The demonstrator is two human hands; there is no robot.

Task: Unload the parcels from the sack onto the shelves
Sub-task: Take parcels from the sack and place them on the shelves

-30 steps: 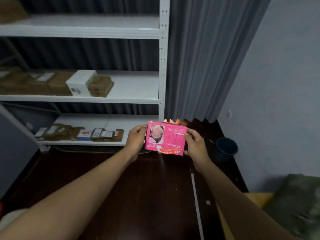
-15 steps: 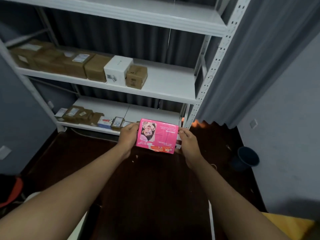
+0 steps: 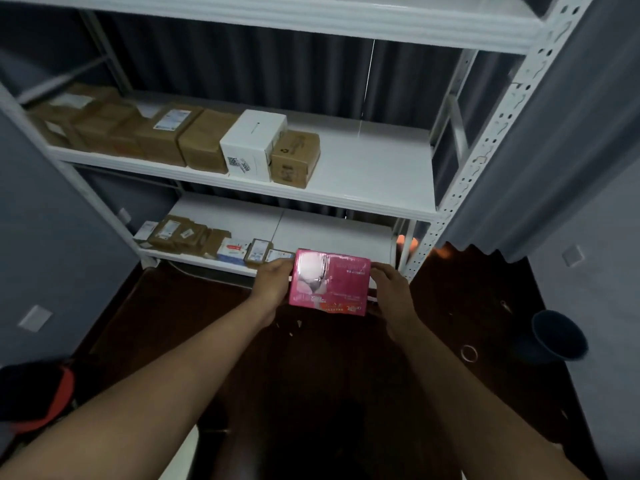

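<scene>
Two hands held one pink parcel [image 3: 329,282] in front of the white shelving unit [image 3: 491,129], the left hand [image 3: 275,280] gripping its left edge and the right hand [image 3: 389,289] its right edge, fingers curled round it. Its print was blurred and unreadable. Brown boxes [image 3: 162,133] and a white box [image 3: 252,143] filled the middle shelf; small packets [image 3: 207,239] lined the bottom shelf behind the parcel. A dark bucket [image 3: 557,336] stood on the floor to the right. The parcel's long axis ran left to right, its face turned upward.
</scene>
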